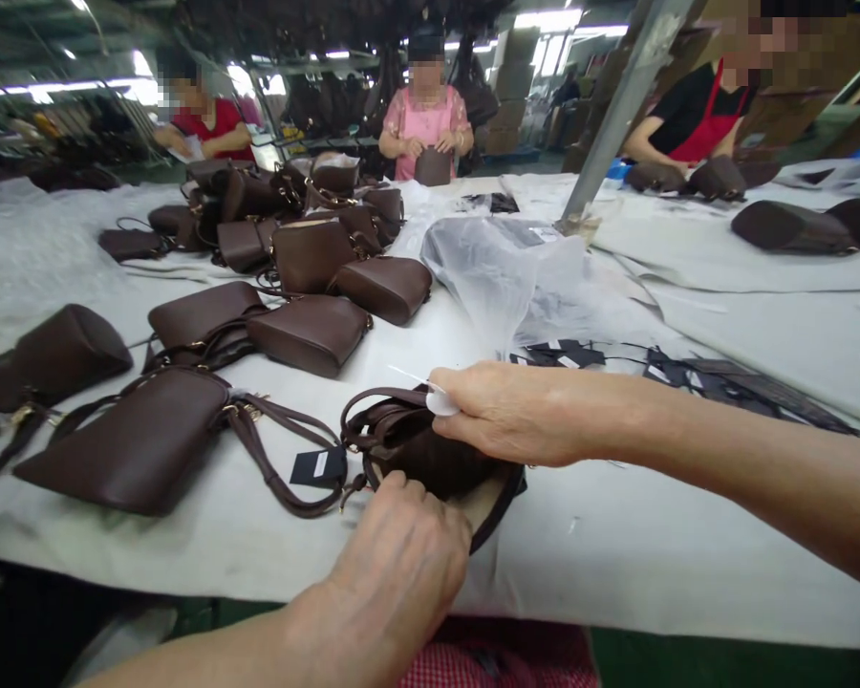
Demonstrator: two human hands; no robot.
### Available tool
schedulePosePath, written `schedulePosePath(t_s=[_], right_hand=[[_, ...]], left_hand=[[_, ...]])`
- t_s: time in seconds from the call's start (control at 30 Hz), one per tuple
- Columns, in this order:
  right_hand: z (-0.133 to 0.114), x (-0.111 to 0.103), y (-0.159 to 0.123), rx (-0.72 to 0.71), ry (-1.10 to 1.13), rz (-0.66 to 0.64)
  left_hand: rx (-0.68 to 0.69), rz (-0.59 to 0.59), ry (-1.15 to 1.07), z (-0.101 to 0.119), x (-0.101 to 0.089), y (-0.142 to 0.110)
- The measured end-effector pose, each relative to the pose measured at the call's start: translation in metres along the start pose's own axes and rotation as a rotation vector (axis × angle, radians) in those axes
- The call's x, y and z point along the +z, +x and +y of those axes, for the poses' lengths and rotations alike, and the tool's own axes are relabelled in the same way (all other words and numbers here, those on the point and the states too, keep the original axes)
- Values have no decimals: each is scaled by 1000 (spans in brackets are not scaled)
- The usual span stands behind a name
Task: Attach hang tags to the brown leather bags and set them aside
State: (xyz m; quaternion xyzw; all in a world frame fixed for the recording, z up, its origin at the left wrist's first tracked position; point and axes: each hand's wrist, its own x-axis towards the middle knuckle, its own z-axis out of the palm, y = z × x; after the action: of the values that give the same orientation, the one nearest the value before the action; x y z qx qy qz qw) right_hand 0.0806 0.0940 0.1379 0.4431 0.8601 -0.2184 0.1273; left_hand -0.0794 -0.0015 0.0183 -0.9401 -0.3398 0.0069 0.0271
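An open dark brown handbag (437,468) lies before me at the table's front edge, its pale-edged mouth facing me. My left hand (408,545) is closed over the near rim, with the fingertips hidden inside the mouth. Above the far side of the opening, my right hand (502,411) pinches a small white rounded piece (442,401) with a thin white strip sticking out to the left. I cannot make out its exact kind. Left of the mouth, a black tag (319,467) with a white label lies by the strap. Another brown handbag (136,440) rests beside it.
Several brown bags (311,256) are heaped at the back left. Clear plastic bags (480,277) and black tags (680,373) lie beyond my right arm. A metal post (616,115) rises from the white table (688,554). Three people work across it, handling bags.
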Motion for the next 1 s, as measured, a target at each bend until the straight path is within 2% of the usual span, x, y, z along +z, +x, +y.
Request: schedulePosePath(t_s=[0.1,0.17,0.27,0.33,0.47,0.57,0.63,0.7,0.8,0.87,1.0], right_hand=[[7,2,-1,-1,227,-35],[10,1,-3,-8,332,-21],[10,-4,-6,-51,210,153],[7,-7,-8,-77,68,221],[1,-10,-8,-30,-115,195],[-2,-14,-7,13,-95,153],[-3,-17,-7,17,-18,93],[-2,-20,-6,19,20,49],[2,-19,-4,8,-22,65],[4,-15,-4,-26,-13,72],[3,-4,-2,-137,127,-30]], left_hand=[[-26,-11,29,-5,-14,15],[-21,66,55,-7,-25,21],[-15,270,120,-9,-34,22],[-67,361,129,-9,-34,21],[-271,339,23,-11,-29,18],[-329,360,-95,-16,-28,18],[-313,393,-140,-20,-29,18],[-258,377,-145,-23,-31,17],[-158,348,-105,-22,-32,15],[-121,360,-76,-21,-30,13],[-92,389,-34,-20,-23,13]])
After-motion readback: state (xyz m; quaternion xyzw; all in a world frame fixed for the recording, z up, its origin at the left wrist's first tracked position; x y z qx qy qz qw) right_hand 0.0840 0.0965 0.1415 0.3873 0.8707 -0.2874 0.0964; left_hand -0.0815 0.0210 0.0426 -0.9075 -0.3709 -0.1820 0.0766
